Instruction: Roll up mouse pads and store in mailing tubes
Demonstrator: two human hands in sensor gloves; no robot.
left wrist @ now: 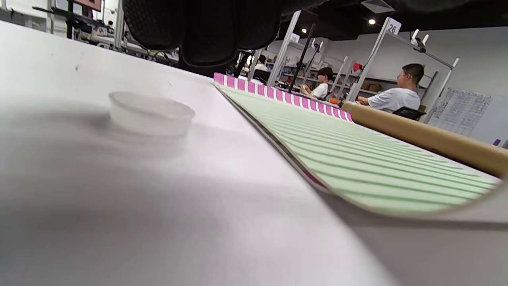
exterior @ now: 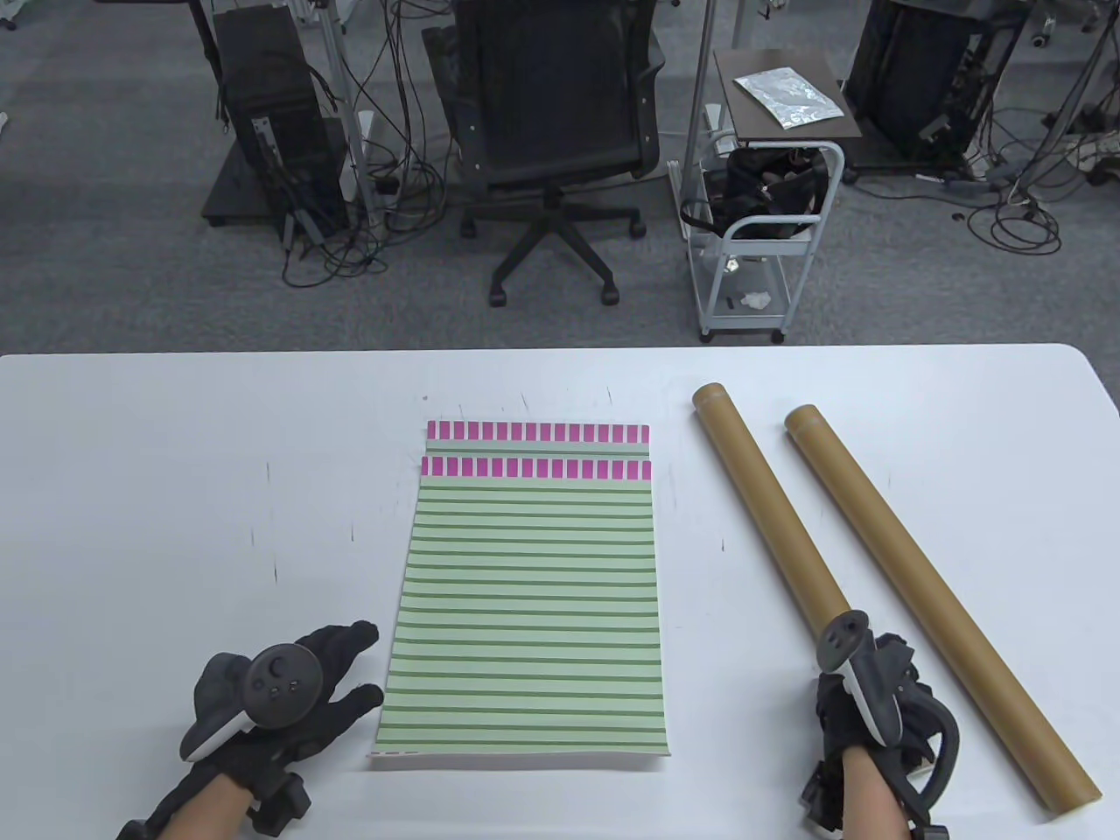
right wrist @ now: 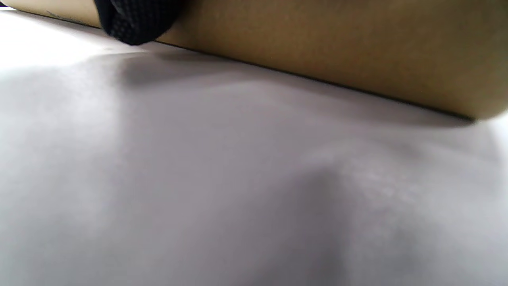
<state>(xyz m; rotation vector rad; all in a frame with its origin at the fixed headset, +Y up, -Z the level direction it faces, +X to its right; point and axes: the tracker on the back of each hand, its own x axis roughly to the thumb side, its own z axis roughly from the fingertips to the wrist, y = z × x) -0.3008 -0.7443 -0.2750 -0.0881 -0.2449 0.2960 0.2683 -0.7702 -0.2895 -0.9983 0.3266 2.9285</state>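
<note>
Two striped mouse pads (exterior: 529,604) lie stacked flat, the left hand (exterior: 289,700) open-fingered just left of them, presumably ready to roll, the right hand (exterior: 875,700) gripping the nearer mailing tube (exterior: 766,499) on their right.

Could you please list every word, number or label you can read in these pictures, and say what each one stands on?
"26": on a white sign atop a rack post in the background of the left wrist view.
The sheet on the wall at the right of that view carries rows of print, too small to read.
No text shows on the mouse pads or the tubes.
</note>
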